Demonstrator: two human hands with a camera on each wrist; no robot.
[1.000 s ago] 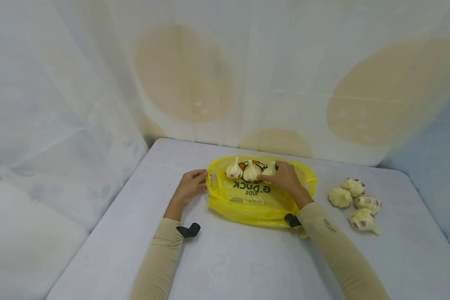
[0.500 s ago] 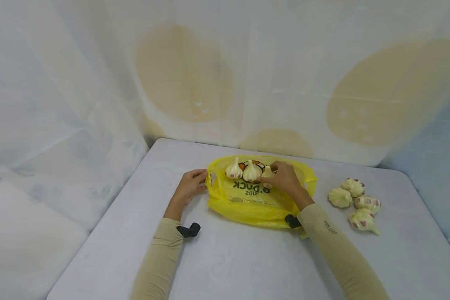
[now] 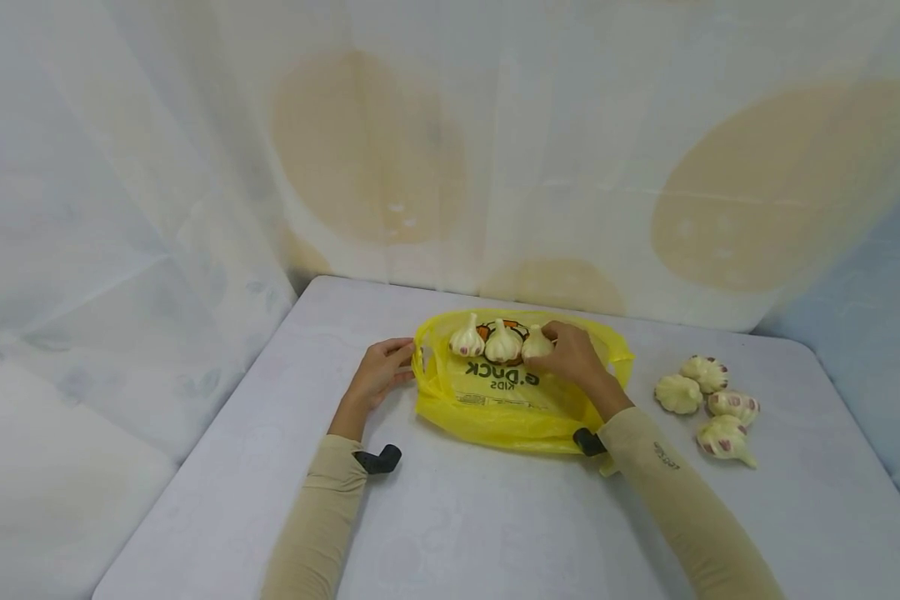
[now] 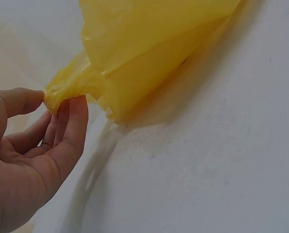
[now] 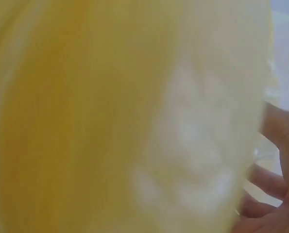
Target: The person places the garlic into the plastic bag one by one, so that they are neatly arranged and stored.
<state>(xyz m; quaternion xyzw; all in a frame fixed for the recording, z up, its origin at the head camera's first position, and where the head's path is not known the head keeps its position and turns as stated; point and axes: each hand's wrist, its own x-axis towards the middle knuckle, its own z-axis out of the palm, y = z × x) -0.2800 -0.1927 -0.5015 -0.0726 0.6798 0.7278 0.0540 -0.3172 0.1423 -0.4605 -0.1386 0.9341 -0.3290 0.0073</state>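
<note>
The left hand (image 3: 381, 368) pinches the left handle of a yellow plastic bag (image 3: 495, 425) between thumb and fingers. In the left wrist view that bunched handle (image 4: 69, 85) shows between the fingertips. Three garlic bulbs stand in a row over the bag's printed side: a left one (image 3: 467, 340), a middle one (image 3: 503, 342) and a right one (image 3: 536, 343). With thumb and fingers, the right hand (image 3: 576, 358) holds the right bulb at its right side. Yellow plastic (image 5: 86, 116) fills most of the right wrist view and hides the fingertips and the bulb.
Several more garlic bulbs (image 3: 722, 437) lie in a cluster on the white table (image 3: 450, 525), right of the bag. Patterned cloth (image 3: 570, 150) hangs behind the table's far edge and along its sides.
The right garlic bulb was tilted and turned by the right hand, and now stands upright beside the middle one. The left hand keeps its place on the bag handle.
</note>
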